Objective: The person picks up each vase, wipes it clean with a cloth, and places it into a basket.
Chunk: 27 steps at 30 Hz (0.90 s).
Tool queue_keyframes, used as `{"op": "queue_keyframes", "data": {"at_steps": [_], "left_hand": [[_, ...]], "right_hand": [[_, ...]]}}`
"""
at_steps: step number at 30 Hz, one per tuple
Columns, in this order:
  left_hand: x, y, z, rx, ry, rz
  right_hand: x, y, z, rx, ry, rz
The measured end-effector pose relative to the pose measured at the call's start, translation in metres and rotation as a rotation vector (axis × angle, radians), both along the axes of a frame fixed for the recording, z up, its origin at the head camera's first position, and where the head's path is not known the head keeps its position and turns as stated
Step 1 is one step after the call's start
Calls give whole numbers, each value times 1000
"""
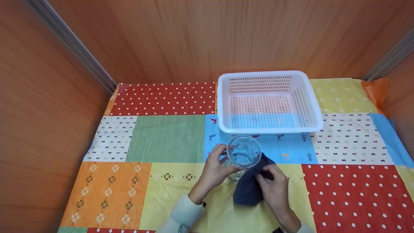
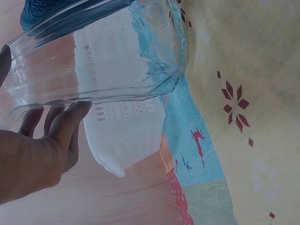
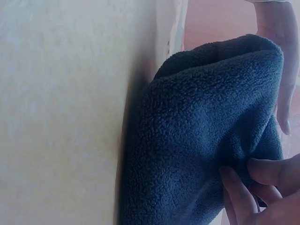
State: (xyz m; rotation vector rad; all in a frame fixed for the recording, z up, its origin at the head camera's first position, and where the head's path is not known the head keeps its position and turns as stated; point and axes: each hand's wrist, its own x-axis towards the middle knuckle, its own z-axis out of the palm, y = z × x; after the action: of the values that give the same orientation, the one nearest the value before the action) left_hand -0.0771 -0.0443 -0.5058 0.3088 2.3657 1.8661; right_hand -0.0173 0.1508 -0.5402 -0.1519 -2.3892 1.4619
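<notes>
A clear drinking glass [image 1: 244, 152] stands upright on the yellow patch of the cloth, just in front of the basket. My left hand [image 1: 214, 166] grips it from the left near the rim, thumb on the near side and fingers on the far side. In the left wrist view the glass [image 2: 122, 70] shows its thick, faceted base by the tablecloth. With thumb and fingers my right hand [image 1: 275, 186] pinches a dark blue fuzzy towel [image 1: 247, 191]. The folded towel [image 3: 201, 122] hangs down to the tablecloth and lies against the right side of the glass.
A white plastic basket [image 1: 270, 130] with slotted walls stands right behind the glass. Beneath everything lies a patchwork-print tablecloth [image 1: 168, 139]. Wood-grain panels [image 1: 207, 38] enclose the table at the back and both sides.
</notes>
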Motion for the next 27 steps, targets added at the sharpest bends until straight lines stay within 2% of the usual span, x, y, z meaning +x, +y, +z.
{"op": "queue_keyframes", "data": {"at_steps": [6, 12, 19, 27], "left_hand": [[-1, 0, -1, -5, -9, -5], [-1, -2, -2, 17, -14, -7], [-1, -2, -2, 14, -23, -2], [0, -2, -1, -5, -26, 5]], "right_hand": [[2, -4, 5, -107, -25, -30], [2, -10, 14, -179, 66, -32], [0, -11, 18, -138, 96, -26], [-1, -8, 10, -90, 128, -15]]}}
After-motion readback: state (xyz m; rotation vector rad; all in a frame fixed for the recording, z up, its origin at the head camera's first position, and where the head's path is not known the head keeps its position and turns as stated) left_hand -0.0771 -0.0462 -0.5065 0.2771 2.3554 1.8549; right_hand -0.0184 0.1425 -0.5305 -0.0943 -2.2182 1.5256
